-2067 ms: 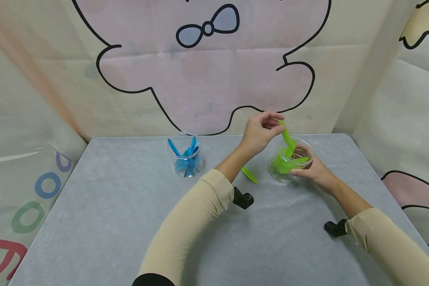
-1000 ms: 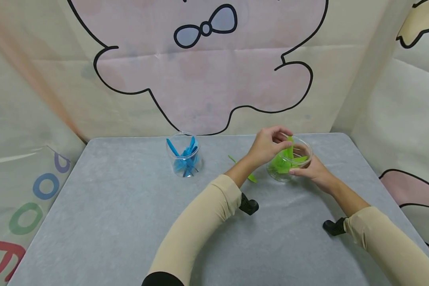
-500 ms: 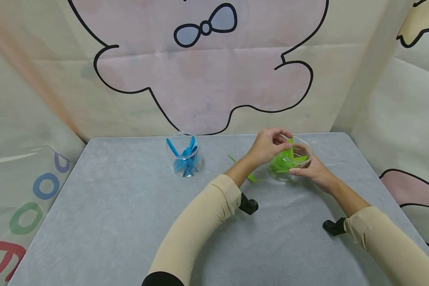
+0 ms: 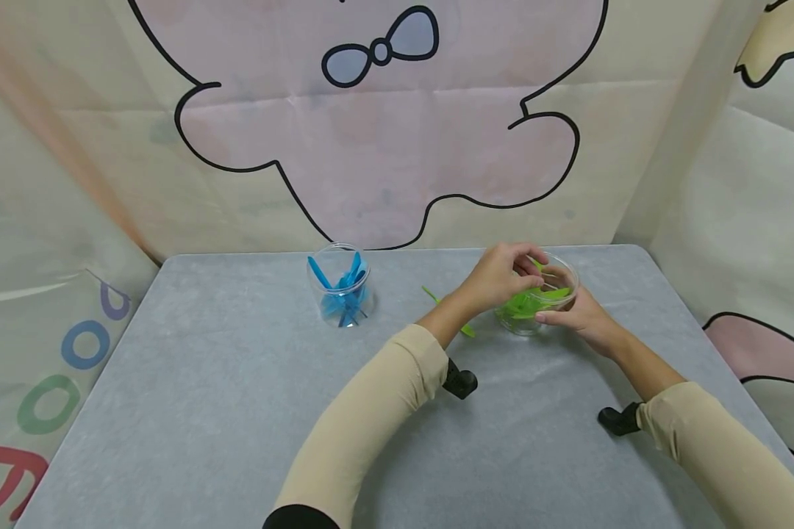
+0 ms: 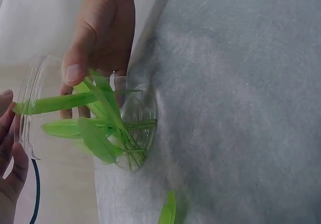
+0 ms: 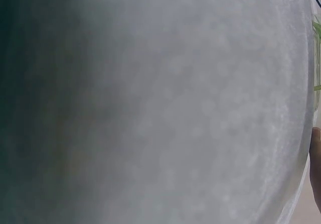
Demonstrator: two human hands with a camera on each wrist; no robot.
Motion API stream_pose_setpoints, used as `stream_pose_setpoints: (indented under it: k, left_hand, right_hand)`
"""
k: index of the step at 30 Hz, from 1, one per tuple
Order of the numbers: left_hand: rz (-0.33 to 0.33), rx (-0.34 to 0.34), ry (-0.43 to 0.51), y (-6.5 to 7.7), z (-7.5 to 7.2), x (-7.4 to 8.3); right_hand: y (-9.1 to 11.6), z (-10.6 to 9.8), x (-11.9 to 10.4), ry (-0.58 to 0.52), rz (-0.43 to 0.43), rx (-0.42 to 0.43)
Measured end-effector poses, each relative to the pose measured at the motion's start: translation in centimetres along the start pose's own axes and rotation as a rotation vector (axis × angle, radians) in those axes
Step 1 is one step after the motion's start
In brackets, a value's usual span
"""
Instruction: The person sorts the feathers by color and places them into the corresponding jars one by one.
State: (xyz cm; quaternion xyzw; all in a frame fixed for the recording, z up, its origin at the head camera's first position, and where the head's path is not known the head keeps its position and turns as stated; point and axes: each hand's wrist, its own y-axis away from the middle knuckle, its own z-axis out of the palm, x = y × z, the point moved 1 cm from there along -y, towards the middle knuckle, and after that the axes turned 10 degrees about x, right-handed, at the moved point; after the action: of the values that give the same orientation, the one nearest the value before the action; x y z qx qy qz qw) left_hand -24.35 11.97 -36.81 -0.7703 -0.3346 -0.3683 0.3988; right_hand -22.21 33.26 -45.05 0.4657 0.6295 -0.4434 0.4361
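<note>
A clear jar [image 4: 519, 323] holding several green leaf-shaped pieces [image 5: 100, 141] with thin stems stands on the table's right side. My right hand [image 4: 585, 321] grips its side, thumb in front and fingers behind. At the jar's mouth is my left hand [image 4: 503, 275], thumb and fingers apart. The tip of one long green piece [image 5: 55, 103] reaches the rim beside the left fingers; whether they touch it I cannot tell. Another green piece [image 4: 467, 330] lies on the table, partly hidden by the left forearm. In the right wrist view only a sliver of the jar [image 6: 317, 63] shows.
A second clear jar [image 4: 328, 307] with several similar blue pieces [image 4: 351, 290] stands on the left at the back. Grey cloth covers the table [image 4: 192, 382]. Printed fabric walls [image 4: 384, 139] rise behind and at both sides.
My left hand has brought a green piece down from above the jar into it. The thumb and fingers have since spread and dropped slightly. My right hand has stayed on the jar.
</note>
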Motion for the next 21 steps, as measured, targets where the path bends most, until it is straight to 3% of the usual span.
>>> stream_pose_setpoints:
  k: [8, 12, 18, 21]
  left_hand:
    - [0.057, 0.006, 0.004, 0.7, -1.1, 0.1]
    - [0.079, 0.048, 0.013, 1.1, -2.3, 0.0]
    - [0.027, 0.135, 0.029, 1.9, -4.3, -1.6]
    - [-0.016, 0.142, 0.020, 2.6, -5.0, -2.9]
  right_hand:
    - [-0.1, 0.0, -0.1, 0.024, 0.014, 0.003]
    - [-0.2, -0.1, 0.0, 0.034, 0.021, 0.008]
    - [-0.1, 0.0, 0.0, 0.028, -0.001, 0.004]
    - [-0.2, 0.0, -0.1, 0.034, 0.011, 0.007]
